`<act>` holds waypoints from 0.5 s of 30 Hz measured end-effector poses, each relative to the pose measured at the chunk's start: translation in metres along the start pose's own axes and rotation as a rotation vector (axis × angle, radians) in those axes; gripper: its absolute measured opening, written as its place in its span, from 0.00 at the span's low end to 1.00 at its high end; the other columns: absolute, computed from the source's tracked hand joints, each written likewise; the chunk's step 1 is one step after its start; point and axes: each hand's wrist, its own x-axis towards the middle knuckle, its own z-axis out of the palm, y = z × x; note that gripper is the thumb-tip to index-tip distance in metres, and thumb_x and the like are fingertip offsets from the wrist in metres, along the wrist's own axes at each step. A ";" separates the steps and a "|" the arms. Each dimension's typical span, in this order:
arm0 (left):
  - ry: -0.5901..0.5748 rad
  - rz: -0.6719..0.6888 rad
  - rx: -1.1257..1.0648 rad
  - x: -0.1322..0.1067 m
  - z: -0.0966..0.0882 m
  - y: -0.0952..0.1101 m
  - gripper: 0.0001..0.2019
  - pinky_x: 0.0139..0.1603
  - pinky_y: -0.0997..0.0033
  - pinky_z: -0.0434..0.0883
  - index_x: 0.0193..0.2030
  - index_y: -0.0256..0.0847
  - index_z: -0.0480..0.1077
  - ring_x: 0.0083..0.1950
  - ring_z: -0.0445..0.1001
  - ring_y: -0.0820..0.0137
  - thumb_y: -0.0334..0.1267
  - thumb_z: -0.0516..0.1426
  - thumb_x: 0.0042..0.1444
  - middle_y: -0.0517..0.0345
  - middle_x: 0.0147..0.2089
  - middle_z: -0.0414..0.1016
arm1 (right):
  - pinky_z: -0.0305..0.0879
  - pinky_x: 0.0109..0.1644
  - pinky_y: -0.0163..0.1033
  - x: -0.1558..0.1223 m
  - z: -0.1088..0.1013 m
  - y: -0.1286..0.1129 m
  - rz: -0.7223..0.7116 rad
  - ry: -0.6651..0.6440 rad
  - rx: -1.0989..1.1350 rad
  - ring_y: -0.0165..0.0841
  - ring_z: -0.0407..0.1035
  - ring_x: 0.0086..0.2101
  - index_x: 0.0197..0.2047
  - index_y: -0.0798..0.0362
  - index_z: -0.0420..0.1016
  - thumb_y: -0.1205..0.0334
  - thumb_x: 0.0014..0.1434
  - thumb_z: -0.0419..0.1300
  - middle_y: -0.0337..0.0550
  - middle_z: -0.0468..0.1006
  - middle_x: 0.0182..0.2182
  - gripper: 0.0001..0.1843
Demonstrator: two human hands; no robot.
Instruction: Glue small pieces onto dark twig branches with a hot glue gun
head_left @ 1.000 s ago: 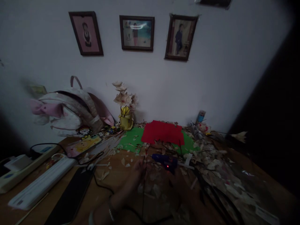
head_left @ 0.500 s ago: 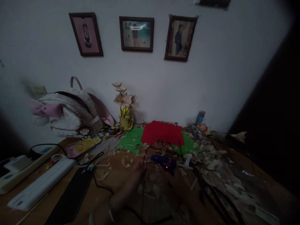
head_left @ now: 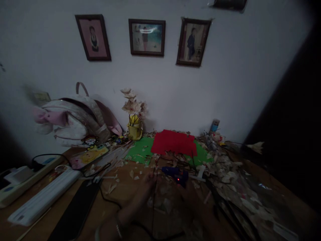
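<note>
My left hand [head_left: 149, 182] reaches in from the bottom, a bracelet on its wrist, and pinches a thin dark stem [head_left: 153, 204] that hangs down from the fingers. To its right, a blue hot glue gun [head_left: 175, 175] with a small glowing red light sits above the wooden table [head_left: 117, 197]. My right hand [head_left: 187, 197] is deep in shadow and appears closed around the gun's lower part. Its fingers are too dark to make out. Dry petals and twigs lie scattered around both hands.
A red sheet [head_left: 174, 143] lies on green paper [head_left: 139, 150] at the back of the table. A large heap of papery petals and branches [head_left: 233, 184] spreads to the right. Power strips [head_left: 42, 197], a black tablet-like slab [head_left: 75, 211] and a backpack [head_left: 75, 122] stand left.
The whole view has shifted slightly. Both hands and the glue gun stay almost where they were.
</note>
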 end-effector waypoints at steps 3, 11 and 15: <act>-0.043 -0.015 0.024 0.001 -0.001 -0.001 0.18 0.14 0.79 0.45 0.22 0.39 0.61 0.12 0.50 0.82 0.51 0.59 0.41 0.71 0.12 0.56 | 0.58 0.51 0.50 0.000 -0.001 -0.003 0.026 0.011 0.005 0.47 0.64 0.45 0.44 0.61 0.66 0.53 0.39 0.53 0.58 0.72 0.42 0.29; -0.003 -0.030 0.048 0.004 -0.003 -0.005 0.16 0.13 0.79 0.45 0.23 0.38 0.62 0.11 0.53 0.82 0.48 0.60 0.40 0.71 0.12 0.58 | 0.56 0.52 0.49 -0.001 0.000 0.000 0.029 0.001 0.002 0.46 0.63 0.46 0.45 0.60 0.64 0.53 0.41 0.53 0.58 0.71 0.44 0.28; 0.000 -0.041 0.043 0.002 -0.001 -0.001 0.15 0.13 0.80 0.45 0.22 0.38 0.61 0.12 0.53 0.81 0.46 0.60 0.40 0.71 0.11 0.57 | 0.57 0.51 0.48 -0.001 0.001 0.004 0.013 0.041 0.000 0.45 0.63 0.47 0.45 0.59 0.64 0.55 0.41 0.53 0.56 0.71 0.43 0.27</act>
